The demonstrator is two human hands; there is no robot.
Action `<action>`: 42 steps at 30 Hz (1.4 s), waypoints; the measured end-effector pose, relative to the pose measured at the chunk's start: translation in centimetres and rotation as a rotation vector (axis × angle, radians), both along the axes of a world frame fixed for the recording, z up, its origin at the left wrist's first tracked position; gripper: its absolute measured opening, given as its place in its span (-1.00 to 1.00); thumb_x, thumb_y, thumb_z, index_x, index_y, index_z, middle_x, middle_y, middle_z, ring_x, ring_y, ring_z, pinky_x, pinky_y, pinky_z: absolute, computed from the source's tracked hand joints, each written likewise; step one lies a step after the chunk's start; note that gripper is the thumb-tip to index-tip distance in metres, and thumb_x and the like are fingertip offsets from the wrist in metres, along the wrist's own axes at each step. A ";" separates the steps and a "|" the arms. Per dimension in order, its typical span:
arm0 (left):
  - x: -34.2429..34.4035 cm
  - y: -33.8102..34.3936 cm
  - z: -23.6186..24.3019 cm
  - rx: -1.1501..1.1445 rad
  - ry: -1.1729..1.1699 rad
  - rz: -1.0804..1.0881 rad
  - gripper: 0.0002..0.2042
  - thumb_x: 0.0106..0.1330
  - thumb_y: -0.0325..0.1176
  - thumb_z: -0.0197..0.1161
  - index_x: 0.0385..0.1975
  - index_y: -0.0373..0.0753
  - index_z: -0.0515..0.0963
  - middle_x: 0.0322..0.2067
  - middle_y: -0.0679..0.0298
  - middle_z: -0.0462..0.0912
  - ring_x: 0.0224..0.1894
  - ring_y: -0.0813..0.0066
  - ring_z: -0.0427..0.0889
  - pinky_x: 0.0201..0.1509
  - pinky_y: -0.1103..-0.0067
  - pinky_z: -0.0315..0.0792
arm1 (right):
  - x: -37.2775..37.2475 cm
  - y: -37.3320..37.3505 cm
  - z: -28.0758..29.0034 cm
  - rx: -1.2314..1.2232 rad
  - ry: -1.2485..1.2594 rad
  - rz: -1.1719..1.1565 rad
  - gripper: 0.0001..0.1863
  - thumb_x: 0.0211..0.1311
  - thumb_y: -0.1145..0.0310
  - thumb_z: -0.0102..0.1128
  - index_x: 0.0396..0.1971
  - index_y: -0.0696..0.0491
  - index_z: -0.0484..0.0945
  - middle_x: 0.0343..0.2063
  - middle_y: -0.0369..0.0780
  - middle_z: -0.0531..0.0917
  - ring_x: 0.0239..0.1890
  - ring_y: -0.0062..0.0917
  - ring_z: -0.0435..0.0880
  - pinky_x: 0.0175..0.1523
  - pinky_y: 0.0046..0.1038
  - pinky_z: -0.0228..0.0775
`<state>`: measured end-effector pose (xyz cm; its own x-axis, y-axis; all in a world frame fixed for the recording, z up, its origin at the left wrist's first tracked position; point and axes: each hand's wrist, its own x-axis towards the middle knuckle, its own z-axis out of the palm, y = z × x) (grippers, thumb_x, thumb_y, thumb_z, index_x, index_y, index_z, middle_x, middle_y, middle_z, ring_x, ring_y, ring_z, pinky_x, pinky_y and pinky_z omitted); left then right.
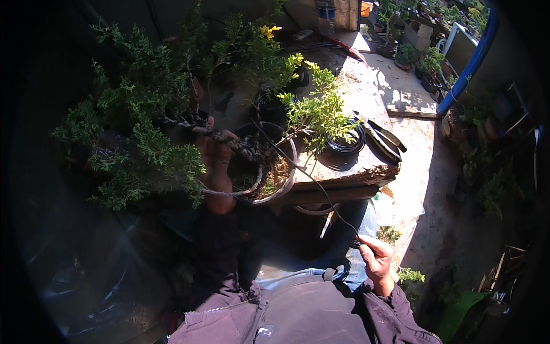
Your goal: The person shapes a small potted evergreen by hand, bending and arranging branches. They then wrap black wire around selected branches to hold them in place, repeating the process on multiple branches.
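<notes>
Potted conifer (163, 157), upper left to centre. Left hand (219, 169): fingers closed about gnarled branch (245, 150). Right hand (378, 262), lower right: thumb, finger pinching dark wire (327, 198). Wire looks light, springy. Branch likely stiff, could crack; best held at thick part, not foliage (318, 109).

Nothing legible here, folks! A small white patch (265, 331) on the purple-grey clothing (309, 304) is only a blur, and over by the far edge of the worn wooden surface (321, 171), the bluish clear plastic bottle (326, 20) offers nothing readable either!
</notes>
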<state>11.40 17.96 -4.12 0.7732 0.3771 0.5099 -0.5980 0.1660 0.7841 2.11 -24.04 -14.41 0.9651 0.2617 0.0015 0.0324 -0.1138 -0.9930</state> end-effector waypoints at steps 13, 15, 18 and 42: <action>-5.0 -5.1 1.0 0.055 0.014 0.232 -0.25 0.28 -0.38 0.37 0.40 -0.44 0.11 -0.22 0.16 0.61 -0.20 0.51 0.52 -0.06 0.63 0.39 | -0.1 0.6 0.4 0.075 -0.086 0.071 -0.75 0.22 0.51 0.29 -0.11 0.20 0.70 -0.30 -0.11 0.77 -0.29 -0.45 0.75 -0.13 -0.54 0.54; -5.3 -5.8 0.9 0.040 -0.018 0.264 -0.28 0.30 -0.41 0.35 0.39 -0.42 0.14 -0.22 0.15 0.61 -0.21 0.52 0.53 -0.07 0.64 0.40 | -0.2 0.7 0.1 0.084 -0.091 0.075 -0.75 0.21 0.53 0.29 -0.11 0.21 0.70 -0.30 -0.11 0.77 -0.29 -0.44 0.76 -0.14 -0.53 0.54; -5.6 -6.1 0.9 0.055 -0.056 0.236 -0.31 0.32 -0.44 0.33 0.40 -0.41 0.15 -0.21 0.14 0.62 -0.21 0.52 0.53 -0.07 0.65 0.41 | -0.4 0.7 0.0 0.103 -0.129 0.075 -0.75 0.20 0.54 0.29 -0.11 0.21 0.70 -0.30 -0.10 0.77 -0.29 -0.43 0.76 -0.13 -0.52 0.55; -4.0 -5.1 1.7 0.099 0.009 0.170 -0.26 0.37 -0.38 0.32 0.43 -0.44 0.04 -0.13 0.23 0.59 -0.11 0.56 0.53 0.03 0.59 0.44 | -1.0 0.9 -0.7 0.099 -0.083 0.041 -0.73 0.22 0.55 0.28 -0.08 0.23 0.68 -0.21 -0.08 0.77 -0.18 -0.43 0.77 -0.02 -0.50 0.55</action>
<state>7.37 12.89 -2.38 0.7074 0.4508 0.5444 -0.6039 -0.0147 0.7969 1.09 -23.13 -15.11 0.9493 0.2951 0.1083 0.1170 -0.0119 -0.9931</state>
